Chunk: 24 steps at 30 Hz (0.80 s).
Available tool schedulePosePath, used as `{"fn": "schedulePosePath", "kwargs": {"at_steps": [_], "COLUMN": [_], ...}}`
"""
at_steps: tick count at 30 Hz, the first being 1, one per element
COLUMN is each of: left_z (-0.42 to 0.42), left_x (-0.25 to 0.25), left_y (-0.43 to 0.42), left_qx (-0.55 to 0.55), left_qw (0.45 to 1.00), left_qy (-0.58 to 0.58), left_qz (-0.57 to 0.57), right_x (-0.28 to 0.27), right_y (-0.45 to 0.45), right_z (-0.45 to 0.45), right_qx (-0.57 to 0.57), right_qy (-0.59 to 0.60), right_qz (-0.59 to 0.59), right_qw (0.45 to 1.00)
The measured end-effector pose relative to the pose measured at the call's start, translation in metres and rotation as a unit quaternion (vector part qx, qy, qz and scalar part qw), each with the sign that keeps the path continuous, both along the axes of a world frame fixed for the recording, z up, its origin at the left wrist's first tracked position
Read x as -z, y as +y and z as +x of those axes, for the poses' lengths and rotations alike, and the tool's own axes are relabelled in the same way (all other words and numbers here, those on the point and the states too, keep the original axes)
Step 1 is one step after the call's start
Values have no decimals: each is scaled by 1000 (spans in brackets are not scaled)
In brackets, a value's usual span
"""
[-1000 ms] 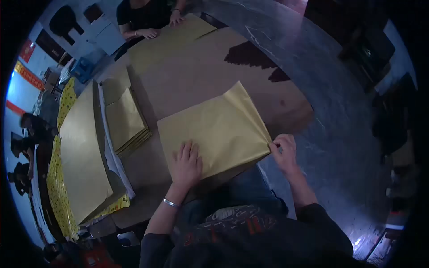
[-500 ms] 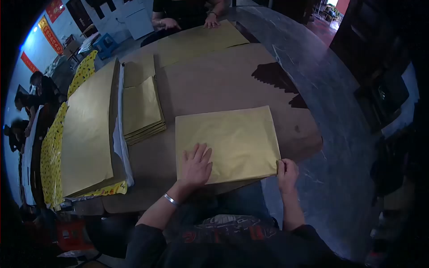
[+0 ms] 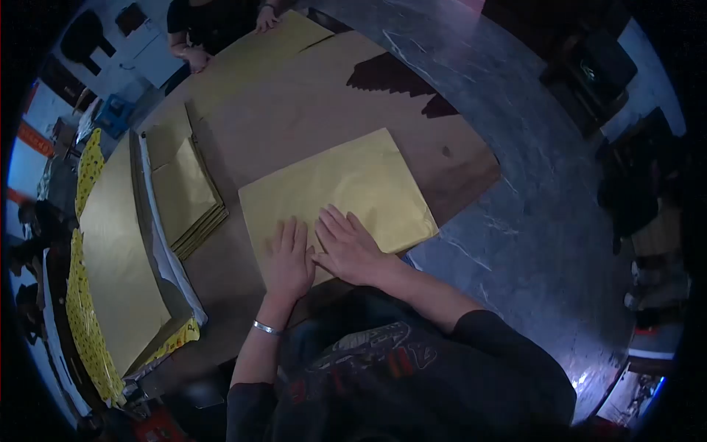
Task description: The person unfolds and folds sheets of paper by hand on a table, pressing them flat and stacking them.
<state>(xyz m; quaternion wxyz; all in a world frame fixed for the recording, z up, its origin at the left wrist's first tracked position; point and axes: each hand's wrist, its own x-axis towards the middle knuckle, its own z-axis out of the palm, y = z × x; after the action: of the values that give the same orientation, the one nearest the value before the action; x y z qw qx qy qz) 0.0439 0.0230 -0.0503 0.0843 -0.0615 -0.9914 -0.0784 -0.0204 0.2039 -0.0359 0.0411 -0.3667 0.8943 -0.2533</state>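
A folded sheet of gold-coloured paper [image 3: 339,177] lies in front of me on the brown table covering. Flat on its near left part rests my left hand [image 3: 291,258], fingers stretched out, a silver bracelet on the wrist. My right hand [image 3: 346,243] presses beside it with spread fingers, its thumb close to the left hand. Neither hand holds anything. To the left is a stack of folded gold paper [image 3: 191,191], its layered edges facing me.
Further left stands a tall pile of large gold sheets [image 3: 118,250] over yellow patterned wrapping [image 3: 88,309]. Across the table, a person [image 3: 228,29] has both hands at another gold sheet [image 3: 258,55]. Dark jagged scraps [image 3: 387,76] lie at the far right edge of the brown covering [image 3: 294,110].
My right hand has left the paper's right corner and moved left beside my left hand, opening flat. My head view has turned and shifted, so the table appears tilted.
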Motion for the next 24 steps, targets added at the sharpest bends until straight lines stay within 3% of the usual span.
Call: {"fn": "schedulePosePath", "kwargs": {"at_steps": [3,8,15,20,22,24], "left_z": [-2,-4,13,38,35,9], "left_x": [0,-8,-2,-10,-29,-35], "left_y": [1,4,-21,-47,-47,-36], "left_qx": [-21,-66,-59,-111,-151,-152], "left_qw": [999,996,996,991,977,984], "left_qy": [-15,-53,-61,-76,-142,-92], "left_qz": [-27,-31,11,-28,-44,-25], "right_x": [19,22,25,2,-15,-39], "right_y": [10,88,147,177,164,135], "right_z": [0,-20,-38,-54,-71,-85], "right_qx": [-45,50,60,121,118,96], "right_qy": [35,56,103,45,75,104], "right_qz": [76,112,173,259,244,246], "right_qw": [995,991,978,957,960,959]}}
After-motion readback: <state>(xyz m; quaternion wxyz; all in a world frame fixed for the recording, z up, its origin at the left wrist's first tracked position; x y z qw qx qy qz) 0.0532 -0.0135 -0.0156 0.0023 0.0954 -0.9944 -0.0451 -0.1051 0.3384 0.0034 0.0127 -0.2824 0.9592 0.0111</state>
